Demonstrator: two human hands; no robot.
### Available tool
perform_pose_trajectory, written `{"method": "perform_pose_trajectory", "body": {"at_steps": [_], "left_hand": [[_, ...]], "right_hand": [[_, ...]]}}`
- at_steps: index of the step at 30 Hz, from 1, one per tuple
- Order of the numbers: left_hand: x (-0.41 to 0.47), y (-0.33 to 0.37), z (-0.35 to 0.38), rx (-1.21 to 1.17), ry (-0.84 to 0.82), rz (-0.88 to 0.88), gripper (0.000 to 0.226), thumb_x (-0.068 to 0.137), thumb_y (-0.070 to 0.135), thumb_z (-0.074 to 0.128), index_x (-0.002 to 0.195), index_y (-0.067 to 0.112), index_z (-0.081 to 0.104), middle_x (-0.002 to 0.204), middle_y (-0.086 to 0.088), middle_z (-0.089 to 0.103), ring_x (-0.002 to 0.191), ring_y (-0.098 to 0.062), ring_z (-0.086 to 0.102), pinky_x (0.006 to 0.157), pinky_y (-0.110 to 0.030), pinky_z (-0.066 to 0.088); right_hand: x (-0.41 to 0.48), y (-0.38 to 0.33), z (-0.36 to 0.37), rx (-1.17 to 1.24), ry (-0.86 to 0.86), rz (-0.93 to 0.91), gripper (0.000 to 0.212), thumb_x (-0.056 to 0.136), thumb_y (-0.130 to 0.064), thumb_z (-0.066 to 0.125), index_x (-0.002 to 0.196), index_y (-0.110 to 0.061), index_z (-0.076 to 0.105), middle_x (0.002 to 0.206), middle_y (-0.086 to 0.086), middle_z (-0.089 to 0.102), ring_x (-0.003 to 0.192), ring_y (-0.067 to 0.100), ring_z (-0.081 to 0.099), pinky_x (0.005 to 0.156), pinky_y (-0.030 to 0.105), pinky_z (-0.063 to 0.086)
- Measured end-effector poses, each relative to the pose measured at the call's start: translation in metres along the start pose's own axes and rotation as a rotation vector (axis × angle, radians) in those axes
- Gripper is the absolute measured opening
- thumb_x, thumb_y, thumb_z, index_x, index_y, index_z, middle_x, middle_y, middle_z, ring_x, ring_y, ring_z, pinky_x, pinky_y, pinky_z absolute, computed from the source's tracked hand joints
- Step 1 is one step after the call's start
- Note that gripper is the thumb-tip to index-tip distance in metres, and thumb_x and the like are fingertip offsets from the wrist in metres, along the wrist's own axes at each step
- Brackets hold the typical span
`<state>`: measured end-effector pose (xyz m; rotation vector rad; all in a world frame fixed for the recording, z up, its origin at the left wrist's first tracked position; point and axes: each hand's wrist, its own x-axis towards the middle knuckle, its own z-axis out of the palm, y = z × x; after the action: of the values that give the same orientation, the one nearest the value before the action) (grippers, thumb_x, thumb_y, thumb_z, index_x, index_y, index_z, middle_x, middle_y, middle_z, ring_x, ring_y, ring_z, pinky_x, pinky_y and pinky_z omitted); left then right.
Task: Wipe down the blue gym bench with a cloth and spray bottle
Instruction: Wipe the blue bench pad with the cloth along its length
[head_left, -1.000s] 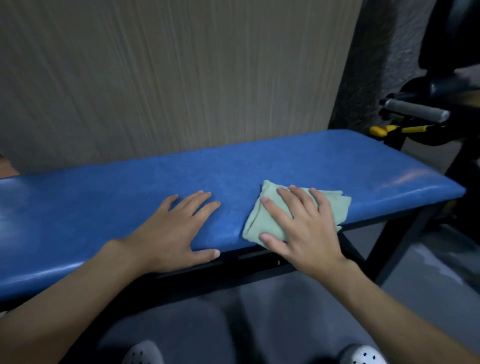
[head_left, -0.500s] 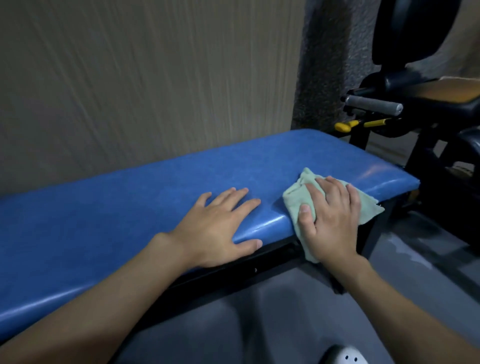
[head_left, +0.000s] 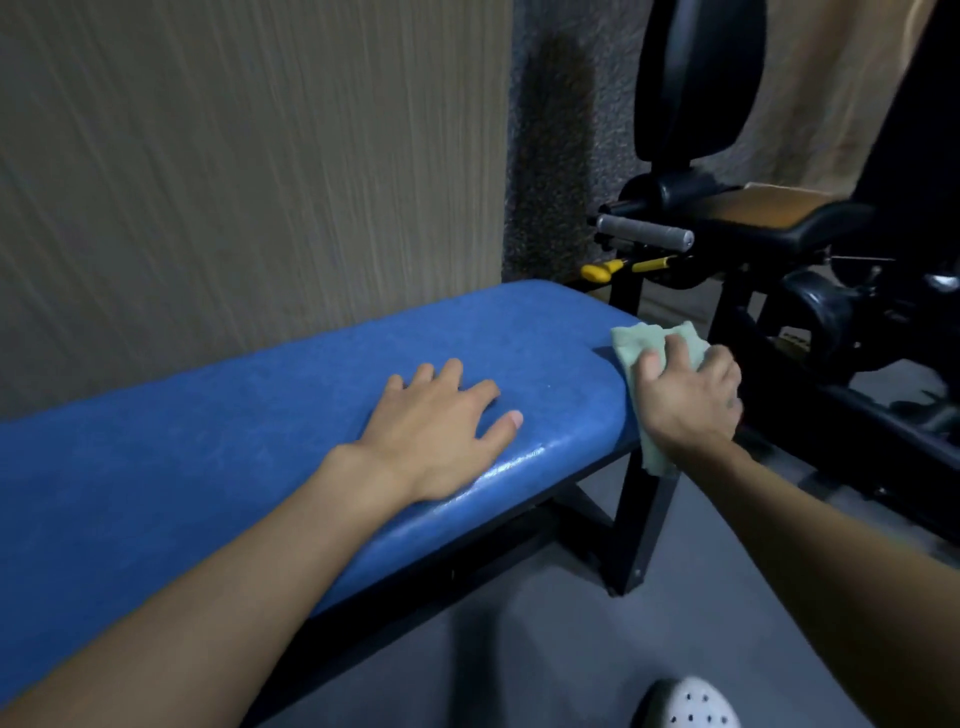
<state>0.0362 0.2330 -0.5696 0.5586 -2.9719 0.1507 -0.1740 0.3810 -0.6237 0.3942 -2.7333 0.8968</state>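
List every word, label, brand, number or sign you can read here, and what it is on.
None: no text can be read anywhere in this view.
The padded blue gym bench, the pale green cloth gripped by the right hand, the black exercise machine and the white perforated shoe show no lettering.

Right hand (head_left: 688, 402) slid cloth (head_left: 639, 343) to bench (head_left: 260, 426) end, now gripping.
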Motion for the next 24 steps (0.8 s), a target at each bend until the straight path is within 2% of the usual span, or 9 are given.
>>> {"method": "perform_pose_trajectory", "body": {"at_steps": [2, 4, 7, 10, 15, 20, 24], "left_hand": [[0.021, 0.0, 0.004, -0.09, 0.004, 0.01, 0.051, 0.097, 0.061, 0.026, 0.135, 0.034, 0.047, 0.132, -0.002, 0.046, 0.124, -0.027, 0.045, 0.101, -0.047, 0.036], [0.049, 0.0, 0.009, -0.115, -0.009, 0.033, 0.049, 0.099, 0.058, 0.03, 0.139, 0.034, 0.044, 0.141, -0.001, 0.044, 0.129, -0.026, 0.043, 0.104, -0.048, 0.035], [0.088, 0.006, 0.016, -0.116, -0.049, 0.036, 0.052, 0.098, 0.058, 0.031, 0.144, 0.035, 0.04, 0.146, 0.0, 0.041, 0.134, -0.026, 0.039, 0.106, -0.052, 0.033], [0.111, 0.017, 0.014, -0.076, -0.087, 0.008, 0.053, 0.096, 0.063, 0.03, 0.142, 0.039, 0.04, 0.14, -0.002, 0.043, 0.13, -0.03, 0.039, 0.102, -0.057, 0.033], [0.124, 0.019, 0.004, -0.076, -0.086, -0.008, 0.049, 0.097, 0.062, 0.031, 0.133, 0.034, 0.048, 0.125, -0.003, 0.047, 0.119, -0.03, 0.044, 0.098, -0.05, 0.038], [0.126, 0.012, 0.008, -0.112, -0.089, -0.01, 0.05, 0.097, 0.061, 0.031, 0.139, 0.038, 0.043, 0.129, 0.005, 0.045, 0.123, -0.023, 0.041, 0.101, -0.048, 0.038], [0.15, -0.002, 0.013, -0.096, -0.082, -0.025, 0.051, 0.096, 0.062, 0.029, 0.141, 0.041, 0.04, 0.136, 0.009, 0.042, 0.129, -0.019, 0.038, 0.104, -0.049, 0.036]], "right_hand": [[0.004, 0.001, 0.004, 0.05, 0.013, -0.012, 0.057, 0.09, -0.049, 0.024, 0.138, -0.023, 0.042, 0.147, 0.016, 0.031, 0.141, 0.033, 0.02, 0.116, 0.054, 0.017], [0.023, 0.003, 0.002, -0.012, -0.014, 0.0, 0.059, 0.087, -0.05, 0.025, 0.137, -0.025, 0.045, 0.142, 0.016, 0.039, 0.136, 0.033, 0.028, 0.114, 0.054, 0.019], [0.062, 0.004, -0.006, -0.179, -0.198, 0.0, 0.063, 0.087, -0.055, 0.023, 0.139, -0.026, 0.042, 0.139, 0.02, 0.043, 0.126, 0.041, 0.039, 0.106, 0.057, 0.027], [0.086, 0.004, -0.013, -0.221, -0.369, -0.033, 0.072, 0.085, -0.064, 0.02, 0.147, -0.028, 0.032, 0.147, 0.02, 0.039, 0.129, 0.043, 0.039, 0.106, 0.057, 0.029], [0.085, -0.001, -0.017, -0.253, -0.417, -0.029, 0.073, 0.087, -0.069, 0.019, 0.148, -0.03, 0.027, 0.149, 0.019, 0.034, 0.131, 0.043, 0.038, 0.104, 0.057, 0.028], [0.111, -0.032, -0.002, -0.226, -0.487, -0.139, 0.075, 0.089, -0.067, 0.02, 0.148, -0.023, 0.029, 0.146, 0.019, 0.039, 0.128, 0.041, 0.044, 0.1, 0.051, 0.035], [0.113, -0.029, 0.006, -0.244, -0.484, -0.238, 0.073, 0.088, -0.071, 0.017, 0.146, -0.028, 0.028, 0.143, 0.017, 0.041, 0.122, 0.041, 0.048, 0.094, 0.05, 0.035]]}}
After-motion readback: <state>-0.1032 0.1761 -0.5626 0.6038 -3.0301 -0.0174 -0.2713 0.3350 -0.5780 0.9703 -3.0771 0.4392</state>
